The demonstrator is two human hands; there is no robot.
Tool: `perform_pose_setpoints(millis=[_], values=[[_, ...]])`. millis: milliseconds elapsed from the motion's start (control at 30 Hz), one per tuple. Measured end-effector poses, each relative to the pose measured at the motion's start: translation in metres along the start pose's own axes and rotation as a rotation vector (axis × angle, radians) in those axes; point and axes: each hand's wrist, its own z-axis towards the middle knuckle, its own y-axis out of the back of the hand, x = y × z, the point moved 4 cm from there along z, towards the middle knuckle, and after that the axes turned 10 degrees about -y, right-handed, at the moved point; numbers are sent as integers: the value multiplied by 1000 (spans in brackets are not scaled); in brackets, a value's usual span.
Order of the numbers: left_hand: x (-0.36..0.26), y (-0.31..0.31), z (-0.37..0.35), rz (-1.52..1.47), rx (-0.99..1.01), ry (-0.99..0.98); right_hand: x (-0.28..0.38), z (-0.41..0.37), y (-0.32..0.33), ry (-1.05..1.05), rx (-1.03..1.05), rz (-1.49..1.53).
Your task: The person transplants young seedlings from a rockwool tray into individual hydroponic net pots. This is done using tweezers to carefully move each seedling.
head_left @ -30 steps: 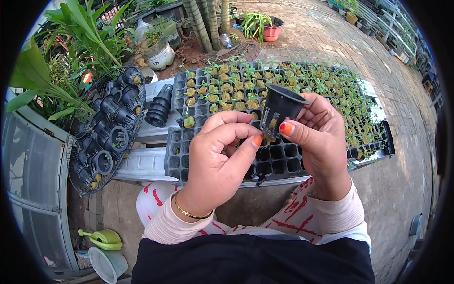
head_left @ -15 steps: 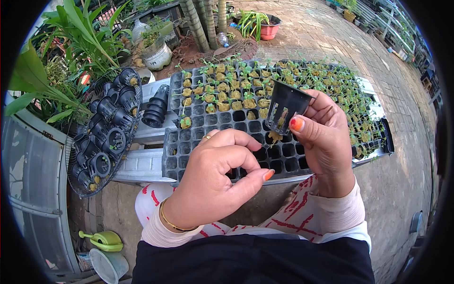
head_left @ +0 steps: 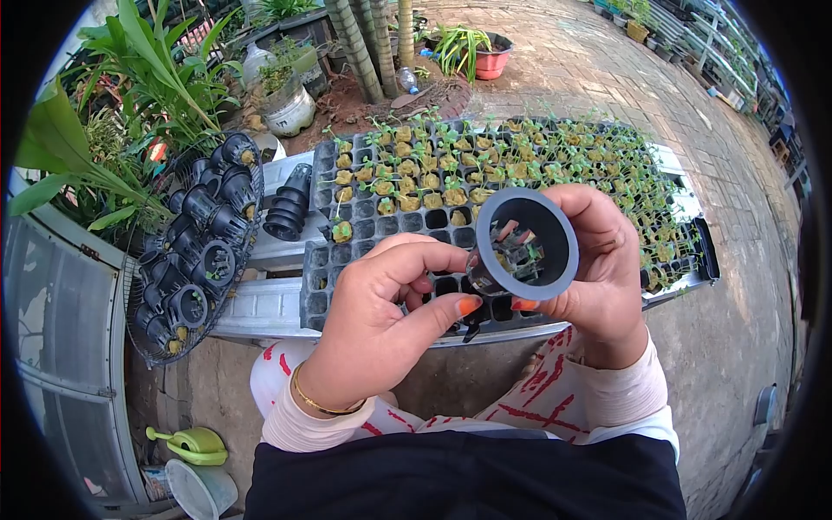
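Note:
My right hand [head_left: 604, 276] grips a black slotted net pot [head_left: 544, 267] by its side, thumb below the rim. The pot is tilted so its round mouth faces me, and bits of green show inside. My left hand [head_left: 377, 316] is at the pot's base, its index finger against the lower side and its thumb just below. Whatever lies between the left fingers is hidden. Under both hands is a black seedling tray [head_left: 316, 282], with sprouts in tan plugs [head_left: 455, 197] farther back and bare cells at the front.
At the left, a black wire basket [head_left: 132, 316] holds several net pots with plugs. Stacked net pots [head_left: 286, 208] lie between basket and tray on a metal-slatted bench [head_left: 251, 305]. A green watering can [head_left: 198, 444] and a pale bucket [head_left: 198, 490] stand on the floor, lower left.
The right hand has lowered the net pot and tipped its mouth toward me. My left hand, apart from the pot before, is now at its base.

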Motion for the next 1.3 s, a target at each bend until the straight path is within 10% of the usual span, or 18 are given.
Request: perform_pose_setpoints(millis=[367, 567, 700, 767, 1300], values=[[-12, 19, 4, 108, -42, -46, 21, 0, -10, 348, 75, -669], [-18, 19, -2, 273, 258, 21, 22, -5, -10, 320, 97, -676], [-12, 9, -3, 153, 123, 102, 0, -6, -8, -185, -65, -97], [-5, -6, -1, -484, 27, 130, -9, -5, -7, -321, -79, -32], [18, -4, 3, -797, -116, 209, -18, -8, -11, -384, -145, -103]])
